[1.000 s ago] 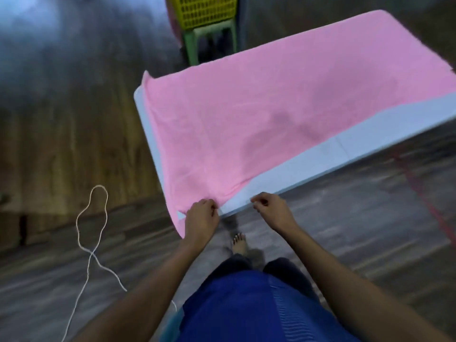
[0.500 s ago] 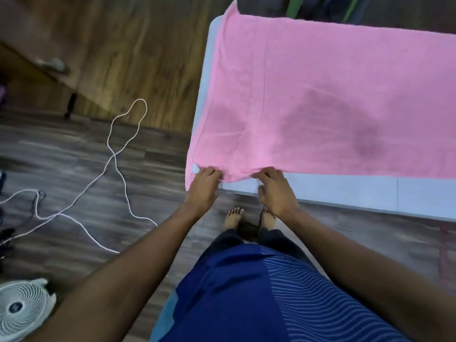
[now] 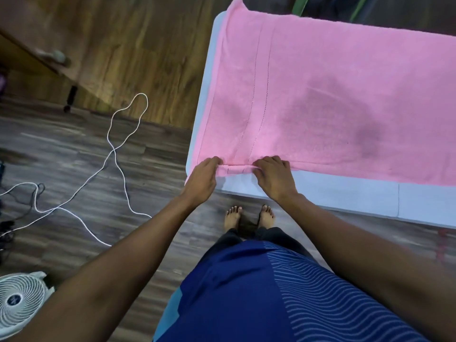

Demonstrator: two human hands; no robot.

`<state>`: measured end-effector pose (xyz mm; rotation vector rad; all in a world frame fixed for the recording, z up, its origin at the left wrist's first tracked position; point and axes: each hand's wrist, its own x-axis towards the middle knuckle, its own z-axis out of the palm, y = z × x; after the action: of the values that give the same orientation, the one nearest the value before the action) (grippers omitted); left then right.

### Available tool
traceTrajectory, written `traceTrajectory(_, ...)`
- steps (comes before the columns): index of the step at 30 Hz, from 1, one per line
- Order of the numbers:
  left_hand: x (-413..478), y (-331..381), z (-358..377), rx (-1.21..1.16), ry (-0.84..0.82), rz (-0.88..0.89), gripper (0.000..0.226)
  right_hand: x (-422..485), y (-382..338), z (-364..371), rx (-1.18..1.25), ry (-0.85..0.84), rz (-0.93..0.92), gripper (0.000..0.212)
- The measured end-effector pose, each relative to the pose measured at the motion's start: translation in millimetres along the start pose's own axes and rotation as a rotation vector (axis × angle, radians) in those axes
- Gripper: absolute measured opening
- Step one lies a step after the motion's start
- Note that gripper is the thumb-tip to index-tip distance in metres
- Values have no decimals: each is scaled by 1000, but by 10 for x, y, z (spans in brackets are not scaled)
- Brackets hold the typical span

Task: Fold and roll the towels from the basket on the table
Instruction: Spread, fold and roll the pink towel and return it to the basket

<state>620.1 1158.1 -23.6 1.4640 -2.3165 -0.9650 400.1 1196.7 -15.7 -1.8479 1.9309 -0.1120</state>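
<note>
A large pink towel (image 3: 333,95) lies spread flat over the white table (image 3: 320,191), with a darker damp-looking patch near its middle. Its near left corner is turned over into a narrow fold along the near edge. My left hand (image 3: 203,178) pinches that folded edge at the table's left corner. My right hand (image 3: 274,174) grips the same edge a short way to the right, fingers curled over the cloth. The basket is out of view.
A white cord (image 3: 118,154) loops over the dark wood floor left of the table. A small white fan (image 3: 18,299) stands at the bottom left. Wooden furniture (image 3: 37,58) fills the upper left. My bare feet (image 3: 249,215) stand at the table's near edge.
The view swung so the table's short end now faces me. My right hand went from the bare table edge onto the towel, and both hands have turned its near edge into a small fold.
</note>
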Motion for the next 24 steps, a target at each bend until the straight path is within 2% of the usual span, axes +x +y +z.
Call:
traceTrajectory(2, 12, 15, -6, 34, -31, 24, 24, 7, 29, -5, 35, -46, 25, 26)
traceTrajectory(6, -17, -8, -30, 258, -133, 196, 59, 10, 62, -16, 96, -106, 73, 28)
traceTrajectory(8, -43, -51, -41, 364, -123, 247, 66, 26, 36, -13, 91, -114, 85, 29)
traceTrajectory(10, -55, -90, -40, 356, -96, 268, 59, 36, 9, -14, 92, -116, 96, 30)
traceTrajectory(13, -63, -134, -37, 285, -79, 341, 34, 5, 9, 0, 76, -116, 108, 31)
traceTrajectory(15, -74, -135, -53, 266, -39, 379, 21, -74, 3, 22, 48, -44, 117, 29)
traceTrajectory(18, -105, -110, -61, 280, 42, 387, 20, -254, -84, 45, 74, 119, 61, 35)
traceTrajectory(21, -174, -58, -58, 256, 55, 366, 22, -423, -233, 139, 123, 59, -90, 35)
traceTrajectory(24, -264, 27, -43, 213, 23, 364, 19, -476, -298, 261, 143, 107, -85, 33)
